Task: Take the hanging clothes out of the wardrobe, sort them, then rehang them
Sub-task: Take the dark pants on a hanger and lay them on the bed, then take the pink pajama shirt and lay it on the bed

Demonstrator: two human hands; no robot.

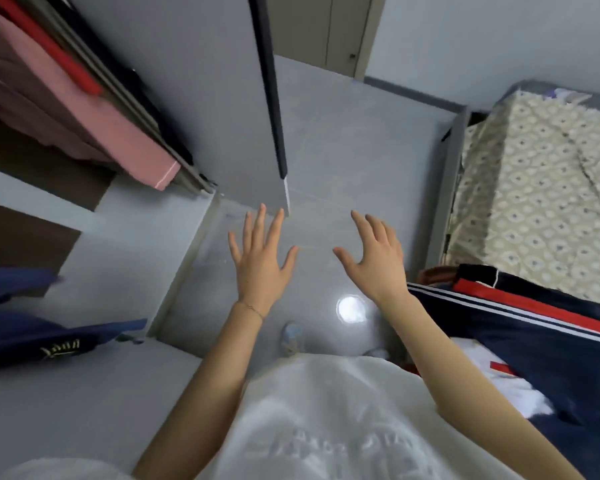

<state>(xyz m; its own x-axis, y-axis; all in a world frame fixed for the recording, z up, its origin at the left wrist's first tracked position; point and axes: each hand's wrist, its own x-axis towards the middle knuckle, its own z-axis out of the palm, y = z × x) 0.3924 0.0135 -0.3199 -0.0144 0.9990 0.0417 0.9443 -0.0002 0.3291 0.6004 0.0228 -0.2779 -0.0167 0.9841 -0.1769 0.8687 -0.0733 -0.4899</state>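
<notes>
White shirt [326, 410] foreground | left hand [258, 261] grip splayed, empty | right hand [374, 261] grip splayed, empty

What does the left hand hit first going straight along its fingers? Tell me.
Probably the dark edge of the open wardrobe door, which stands right ahead of the left hand, fingers spread. Depth is unclear in this one view; it could slip past on to the grey floor.
</notes>
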